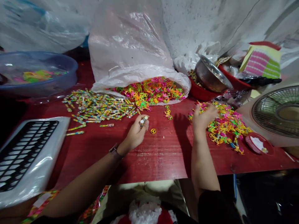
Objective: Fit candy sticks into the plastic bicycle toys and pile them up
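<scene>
- Left hand (135,135): grip narrow, holding a wrapped candy stick (141,123) above the red counter (158,155).
- Right hand (205,116): grip wide, just beside the neon plastic ring pile (225,126).

Two hands (134,135) (205,116), one steel bowl (210,74)

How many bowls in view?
3: a clear plastic bowl at far left, a red bowl right of the white plastic bag, and a steel bowl tilted on it. A red rim behind may be another.
</scene>
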Demonstrator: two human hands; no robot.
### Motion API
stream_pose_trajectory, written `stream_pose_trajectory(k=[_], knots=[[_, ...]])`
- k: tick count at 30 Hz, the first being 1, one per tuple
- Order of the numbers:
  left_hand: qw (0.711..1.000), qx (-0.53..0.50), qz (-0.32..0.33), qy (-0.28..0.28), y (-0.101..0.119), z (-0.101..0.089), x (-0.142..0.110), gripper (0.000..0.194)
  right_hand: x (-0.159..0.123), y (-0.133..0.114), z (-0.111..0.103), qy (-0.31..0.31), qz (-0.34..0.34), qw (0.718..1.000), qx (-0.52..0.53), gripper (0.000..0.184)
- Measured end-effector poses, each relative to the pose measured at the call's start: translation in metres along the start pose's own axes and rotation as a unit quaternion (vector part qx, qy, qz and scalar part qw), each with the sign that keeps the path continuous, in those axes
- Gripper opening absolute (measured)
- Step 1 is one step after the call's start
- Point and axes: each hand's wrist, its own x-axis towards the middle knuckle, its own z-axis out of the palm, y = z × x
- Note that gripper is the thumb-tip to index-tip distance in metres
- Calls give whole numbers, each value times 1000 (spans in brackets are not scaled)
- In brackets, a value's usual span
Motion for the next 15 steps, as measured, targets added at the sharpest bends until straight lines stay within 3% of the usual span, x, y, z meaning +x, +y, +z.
stream_pose_trajectory(k=[2,3,6,9,12,13,15], knots=[[1000,21,19,-13,-7,0,0,27,-25,-14,30,-151,-89,984,28,28],[999,20,21,-21,-9,0,0,26,-37,-21,45,-203,-113,972,30,33],[999,-10,8,-36,-13,-1,0,28,-59,-31,78,-334,-125,934,0,43],[999,-34,-2,-40,-12,-1,0,31,-63,-28,84,-375,-82,923,23,30],[998,-34,-8,-52,-10,0,2,34,-63,-30,73,-350,-3,915,201,26],[998,-31,-8,-53,-9,0,2,35,-65,-35,67,-353,28,887,296,29],[998,-23,-8,-55,-8,1,2,39,-71,-48,54,-392,79,789,466,36]])
